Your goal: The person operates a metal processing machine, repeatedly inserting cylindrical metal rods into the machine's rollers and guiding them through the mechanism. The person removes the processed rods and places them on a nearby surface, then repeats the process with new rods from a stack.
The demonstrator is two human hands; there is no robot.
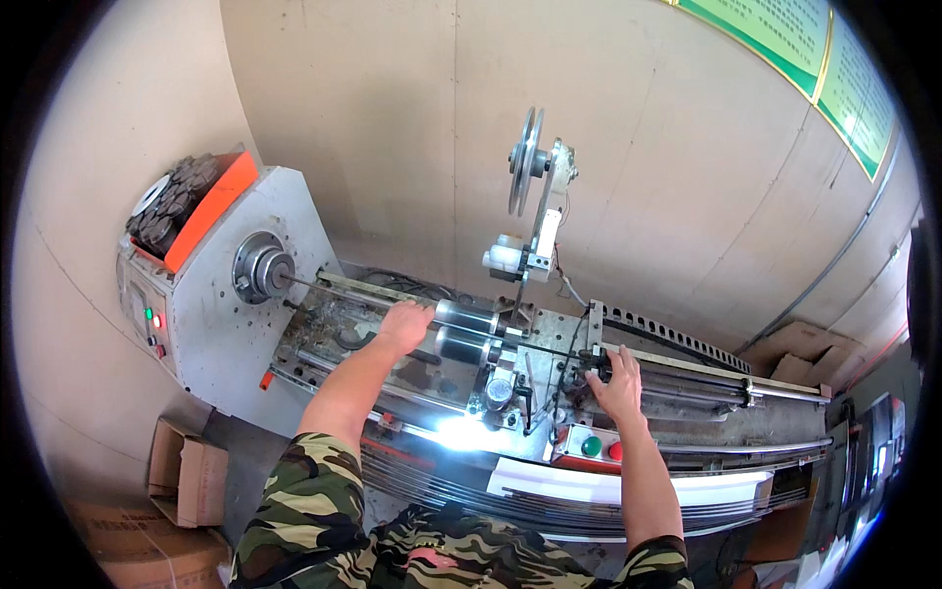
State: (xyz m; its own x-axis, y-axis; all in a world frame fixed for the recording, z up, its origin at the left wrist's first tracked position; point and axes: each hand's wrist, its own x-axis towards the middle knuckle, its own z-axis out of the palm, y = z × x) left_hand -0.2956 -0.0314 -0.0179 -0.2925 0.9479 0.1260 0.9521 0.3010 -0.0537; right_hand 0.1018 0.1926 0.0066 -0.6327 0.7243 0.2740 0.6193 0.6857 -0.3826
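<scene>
A long thin metal rod (329, 288) runs right from the chuck (265, 271) of a grey lathe-like machine toward two shiny rollers (464, 316). My left hand (404, 326) is closed over the rod just left of these rollers; its fingertips are partly hidden. Farther right, my right hand (618, 387) has its thumb and fingers bent round a dark metal fitting (592, 359) at the carriage's right side. A round dial gauge (498, 393) sits on the carriage between my hands. Below my right hand is a control box with a green button (591, 447) and a red button (615, 451).
Behind the carriage rises a post with a spoked double wheel (527, 162). An orange tray (211, 211) of dark round pieces tops the headstock. Several long rods (432, 481) lie along the front. Cardboard boxes (186, 476) stand at lower left.
</scene>
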